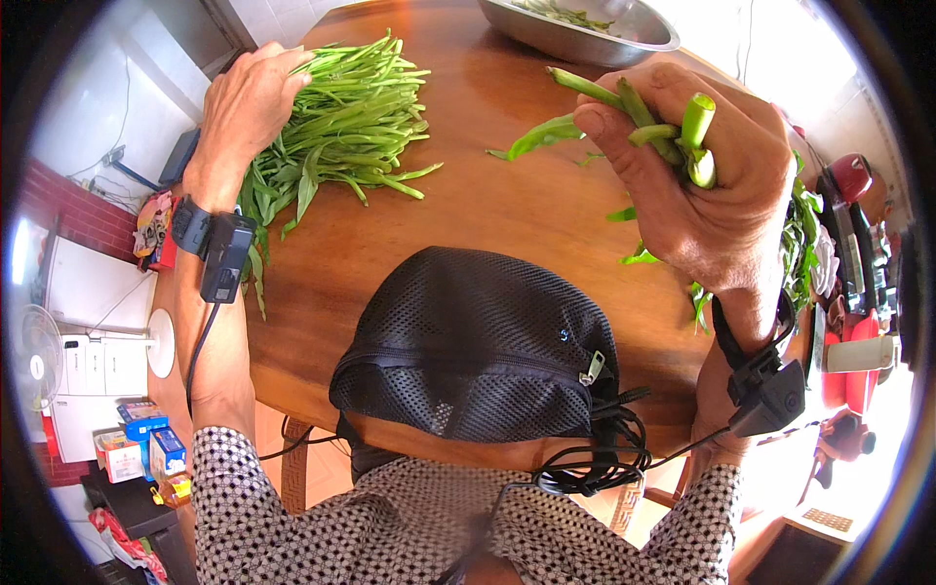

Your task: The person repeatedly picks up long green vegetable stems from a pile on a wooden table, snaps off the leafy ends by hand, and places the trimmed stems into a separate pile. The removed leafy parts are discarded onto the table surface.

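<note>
On the table's left lies a large pile of long-stemmed leafy greens (358,110), which look like water spinach, cut ends towards the right. My left hand (252,95) is at the pile's far left edge, thumb and fingers closed on stems there; the fingertips are partly hidden. Raised over the table's right side, my right hand (702,168) grips several thick green stems (643,117), their cut ends poking out above the thumb. Leaves hang below and behind that hand. A loose green leaf (545,137) shows just left of its thumb.
The wooden table (497,197) has a steel basin (578,36) with some greens at its far edge. More leafy greens (801,234) lie beyond my right wrist. A black mesh bag (475,344) is before my chest, with coiled cables (599,453) beside it. Both wrists carry strapped-on devices.
</note>
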Demonstrator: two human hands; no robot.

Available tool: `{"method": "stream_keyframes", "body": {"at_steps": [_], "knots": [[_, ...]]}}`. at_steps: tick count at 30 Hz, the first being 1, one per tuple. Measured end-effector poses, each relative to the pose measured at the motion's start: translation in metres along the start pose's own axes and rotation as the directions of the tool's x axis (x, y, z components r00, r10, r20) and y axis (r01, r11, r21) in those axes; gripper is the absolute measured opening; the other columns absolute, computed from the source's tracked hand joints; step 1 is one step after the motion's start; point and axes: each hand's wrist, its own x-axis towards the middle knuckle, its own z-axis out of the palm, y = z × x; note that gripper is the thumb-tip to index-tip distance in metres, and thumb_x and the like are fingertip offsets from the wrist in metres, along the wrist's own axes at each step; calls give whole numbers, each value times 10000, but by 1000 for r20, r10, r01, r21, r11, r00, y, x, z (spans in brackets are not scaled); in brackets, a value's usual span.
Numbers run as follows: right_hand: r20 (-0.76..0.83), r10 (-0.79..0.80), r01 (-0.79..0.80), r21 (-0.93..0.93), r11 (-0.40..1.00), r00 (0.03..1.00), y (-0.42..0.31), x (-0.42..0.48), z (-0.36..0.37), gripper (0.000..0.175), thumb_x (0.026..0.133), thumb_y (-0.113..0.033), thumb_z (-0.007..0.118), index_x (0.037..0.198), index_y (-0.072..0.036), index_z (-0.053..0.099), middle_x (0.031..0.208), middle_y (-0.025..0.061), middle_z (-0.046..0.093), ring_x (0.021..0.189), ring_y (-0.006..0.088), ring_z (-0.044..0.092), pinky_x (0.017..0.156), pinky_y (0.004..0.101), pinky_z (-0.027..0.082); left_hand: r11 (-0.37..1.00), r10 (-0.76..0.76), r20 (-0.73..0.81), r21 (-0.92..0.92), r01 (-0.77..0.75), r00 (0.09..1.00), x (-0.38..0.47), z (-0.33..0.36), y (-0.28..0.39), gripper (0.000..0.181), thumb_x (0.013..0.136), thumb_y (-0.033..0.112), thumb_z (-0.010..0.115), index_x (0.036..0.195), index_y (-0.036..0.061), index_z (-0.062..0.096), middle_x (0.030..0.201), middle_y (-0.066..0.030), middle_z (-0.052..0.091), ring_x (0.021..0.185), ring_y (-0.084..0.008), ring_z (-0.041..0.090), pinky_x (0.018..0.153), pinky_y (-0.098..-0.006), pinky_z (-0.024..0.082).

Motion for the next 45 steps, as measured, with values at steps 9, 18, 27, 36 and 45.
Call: {"method": "stream_keyframes", "body": {"at_steps": [9,18,27,36,45], "knots": [[-3,-11,11,50,999,1000,1,0,4,89,857,27,763,923,-30,746,751,100,683,648,255,655,601,344,503,995,-25,89,99,16,996,-2,12,-2,236,979,217,705,1187,120,763,1187,-105,738,1084,-363,707,860,-526,563],[0,-32,31,59,998,1000,1,1,7,131,837,-79,823,947,-49,759,765,127,702,655,303,698,605,363,541,955,288,-261,10,-296,921,3,41,1,312,1029,154,614,1320,136,725,1234,-92,739,1127,-350,696,915,-505,560],[71,30,-37,100,994,997,-2,-3,6,65,898,33,792,935,16,741,713,77,627,615,187,550,581,324,425,981,94,-53,-166,-101,994,0,25,6,363,913,10,690,1268,70,737,1079,-146,722,991,-382,691,866,-469,564],[59,14,-17,55,998,998,-1,-4,11,75,886,37,795,912,34,725,689,75,585,579,190,504,549,324,377,948,15,66,-319,7,998,4,-3,3,616,827,-124,592,1393,99,692,1015,-100,601,818,-228,580,789,-347,515],[74,-12,7,62,998,997,0,-4,11,86,894,24,801,941,28,730,680,69,577,559,183,500,538,323,377,942,-12,-11,-337,7,1000,3,5,14,687,932,73,578,1612,88,488,1312,-193,671,1117,-323,665,995,-398,522]]}}
